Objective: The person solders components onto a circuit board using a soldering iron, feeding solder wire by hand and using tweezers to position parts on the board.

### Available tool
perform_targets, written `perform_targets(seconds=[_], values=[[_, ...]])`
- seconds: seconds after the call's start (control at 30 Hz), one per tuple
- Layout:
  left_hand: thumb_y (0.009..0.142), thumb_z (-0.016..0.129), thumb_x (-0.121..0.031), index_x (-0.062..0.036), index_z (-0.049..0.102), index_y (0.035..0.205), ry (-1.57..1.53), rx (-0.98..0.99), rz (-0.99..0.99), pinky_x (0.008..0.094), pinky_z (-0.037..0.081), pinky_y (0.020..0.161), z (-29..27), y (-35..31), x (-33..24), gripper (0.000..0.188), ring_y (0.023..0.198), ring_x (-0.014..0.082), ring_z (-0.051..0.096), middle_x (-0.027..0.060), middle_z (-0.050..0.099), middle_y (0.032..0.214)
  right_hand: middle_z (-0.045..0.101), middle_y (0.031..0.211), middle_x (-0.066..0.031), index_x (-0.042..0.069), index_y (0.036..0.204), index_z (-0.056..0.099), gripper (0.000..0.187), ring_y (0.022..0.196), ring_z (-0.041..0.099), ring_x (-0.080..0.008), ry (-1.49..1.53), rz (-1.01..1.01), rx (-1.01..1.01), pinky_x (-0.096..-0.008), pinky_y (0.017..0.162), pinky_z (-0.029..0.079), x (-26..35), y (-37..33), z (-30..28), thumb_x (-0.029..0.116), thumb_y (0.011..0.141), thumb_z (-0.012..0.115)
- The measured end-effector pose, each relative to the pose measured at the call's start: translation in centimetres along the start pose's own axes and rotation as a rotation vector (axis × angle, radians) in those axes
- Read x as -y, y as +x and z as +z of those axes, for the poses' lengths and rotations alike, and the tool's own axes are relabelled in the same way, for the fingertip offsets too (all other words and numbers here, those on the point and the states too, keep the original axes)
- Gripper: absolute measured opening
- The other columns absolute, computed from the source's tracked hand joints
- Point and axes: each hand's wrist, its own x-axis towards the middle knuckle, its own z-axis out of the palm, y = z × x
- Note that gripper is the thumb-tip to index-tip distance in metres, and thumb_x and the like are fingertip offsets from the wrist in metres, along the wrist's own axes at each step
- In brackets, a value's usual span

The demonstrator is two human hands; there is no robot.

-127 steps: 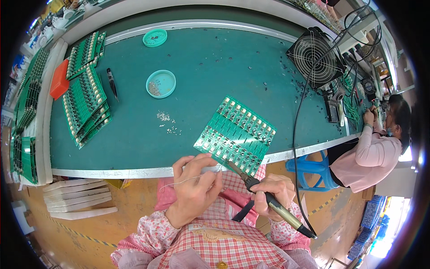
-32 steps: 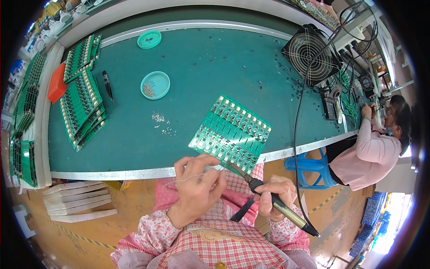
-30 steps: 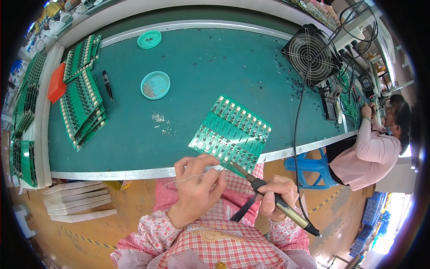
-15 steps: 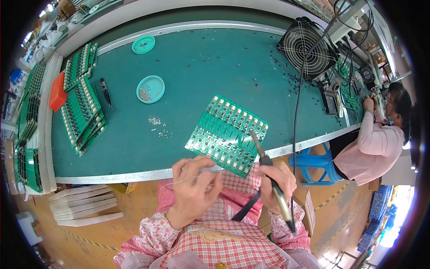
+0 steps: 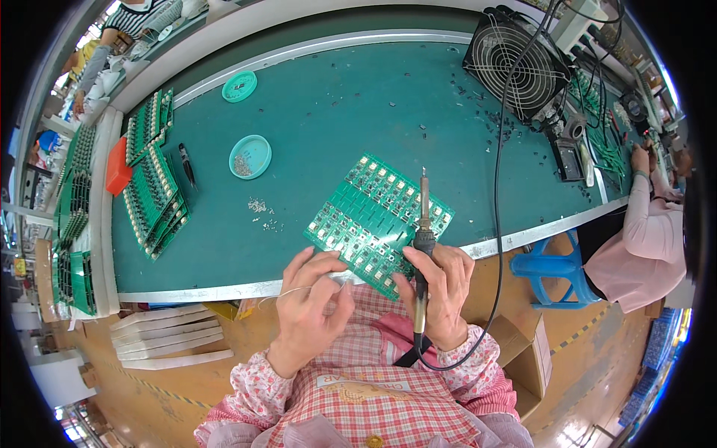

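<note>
A green circuit board panel (image 5: 366, 216) with rows of small parts lies tilted at the bench's front edge, its near corner jutting past it. In my right hand (image 5: 442, 295) is a soldering iron (image 5: 423, 237), its tip pointing away from me over the board's right side. Fingers of that hand are close to the board's near right edge; whether they touch it, I cannot tell. My left hand (image 5: 312, 310) pinches a thin solder wire (image 5: 281, 296) by the board's near left edge, and the wire trails off to the left.
Two teal dishes (image 5: 260, 158) stand beyond small loose bits (image 5: 258, 204). Stacked boards (image 5: 154, 200), tweezers (image 5: 187, 164) and a red block (image 5: 118, 166) are at left. A fan (image 5: 515, 63) and the iron's cable (image 5: 499, 201) are at right. A co-worker (image 5: 635, 250) sits at far right.
The soldering iron has swung from slanting across the board to nearly upright in the picture, tip farther from me. My right hand has shifted left to the board's edge; the board has moved slightly.
</note>
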Motion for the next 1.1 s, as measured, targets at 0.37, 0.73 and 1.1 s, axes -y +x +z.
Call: perform_targets(seconds=[0.37, 0.73, 1.1], values=[[0.082, 0.063, 0.006, -0.0030, 0.051, 0.078, 0.023, -0.006, -0.030, 0.0541, 0.039, 0.108, -0.4, 1.5, 0.3, 0.016, 0.107, 0.0338, 0.067, 0.0152, 0.070, 0.106, 0.059, 0.101, -0.0076, 0.011, 0.121, 0.059, 0.061, 0.088, 0.056, -0.0251, 0.080, -0.062, -0.039, -0.0414, 0.084, 0.039, 0.7, -0.9, 0.4, 0.021, 0.067, 0.088], [0.094, 0.053, -0.004, -0.0044, 0.052, 0.079, 0.283, -0.164, -0.100, 0.0486, 0.036, 0.105, -4.3, 1.2, 2.5, 0.015, 0.105, 0.0302, 0.066, 0.0090, 0.069, 0.098, 0.055, 0.107, -0.0057, 0.021, 0.123, 0.065, 0.059, 0.090, 0.055, -0.0206, 0.054, -0.011, 0.012, -0.0376, 0.085, 0.033, 1.5, -0.1, 0.5, 0.035, 0.070, 0.087], [0.092, 0.060, -0.007, -0.0103, 0.065, 0.098, 0.688, -0.307, -0.285, 0.0485, 0.024, 0.111, -9.1, 2.4, 6.1, 0.008, 0.107, 0.0216, 0.061, 0.0040, 0.067, 0.108, 0.053, 0.112, -0.0149, 0.008, 0.127, 0.058, 0.072, 0.104, 0.054, -0.0306, -0.151, -0.059, 0.092, -0.0484, 0.092, 0.042, 0.2, 1.3, -0.4, 0.043, 0.071, 0.086]])
